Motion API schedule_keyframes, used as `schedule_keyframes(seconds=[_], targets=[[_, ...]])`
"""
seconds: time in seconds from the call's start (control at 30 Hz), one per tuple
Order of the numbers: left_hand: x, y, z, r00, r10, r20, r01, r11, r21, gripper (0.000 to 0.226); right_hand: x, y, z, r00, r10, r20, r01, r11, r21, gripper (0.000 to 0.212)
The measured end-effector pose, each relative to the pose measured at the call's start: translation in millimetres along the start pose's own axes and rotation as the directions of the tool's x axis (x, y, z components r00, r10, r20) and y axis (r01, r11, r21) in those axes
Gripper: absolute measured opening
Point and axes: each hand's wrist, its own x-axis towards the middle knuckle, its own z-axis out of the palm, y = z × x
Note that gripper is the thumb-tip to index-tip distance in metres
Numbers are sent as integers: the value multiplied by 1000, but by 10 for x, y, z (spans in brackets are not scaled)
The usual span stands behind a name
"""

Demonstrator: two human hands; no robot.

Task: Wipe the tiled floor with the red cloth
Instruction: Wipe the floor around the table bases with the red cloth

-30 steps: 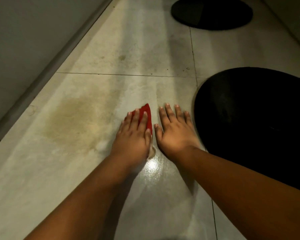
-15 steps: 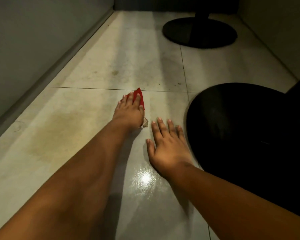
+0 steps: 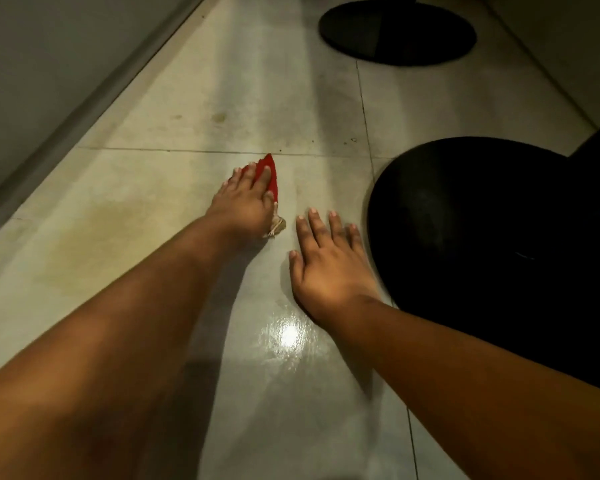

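My left hand (image 3: 245,202) presses flat on the red cloth (image 3: 272,174), arm stretched forward. The cloth's red tip pokes out beyond my fingers, just short of a grout line, and a pale frayed corner shows by my wrist. My right hand (image 3: 328,268) lies flat on the grey tiled floor (image 3: 174,188), fingers spread, holding nothing, nearer to me and right of the cloth. A yellowish stain (image 3: 94,244) spreads on the tile left of my left forearm. A wet shine (image 3: 290,332) glints between my arms.
A large round black base (image 3: 492,244) sits on the floor right beside my right hand. A second round black base (image 3: 397,29) stands farther ahead. A wall with a skirting board (image 3: 66,109) runs along the left; another wall edges the far right.
My left hand pushed the red cloth forward, away from me, from beside my right hand up to the grout line. My right hand stayed planted on the floor.
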Motion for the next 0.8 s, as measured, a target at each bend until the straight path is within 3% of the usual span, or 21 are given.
schedule_keyframes(seconds=[0.13,0.27,0.53,0.8], targets=[[-1123,-148,27,984,173,-50,-172,985,28,59,10,7,-15,1000,7,7,-7,1000,-14,62],[-1797,-197,76,984,178,13,-178,984,29,57,-7,5,-11,1000,12,-4,-12,1000,-7,62],[-1005,-67,79,996,34,-87,-32,999,16,61,9,-9,-14,1000,18,-14,-18,999,-28,63],[-1639,74,158,993,98,-67,-96,995,32,60,-2,-7,-23,1000,18,-20,-19,1000,-12,63]])
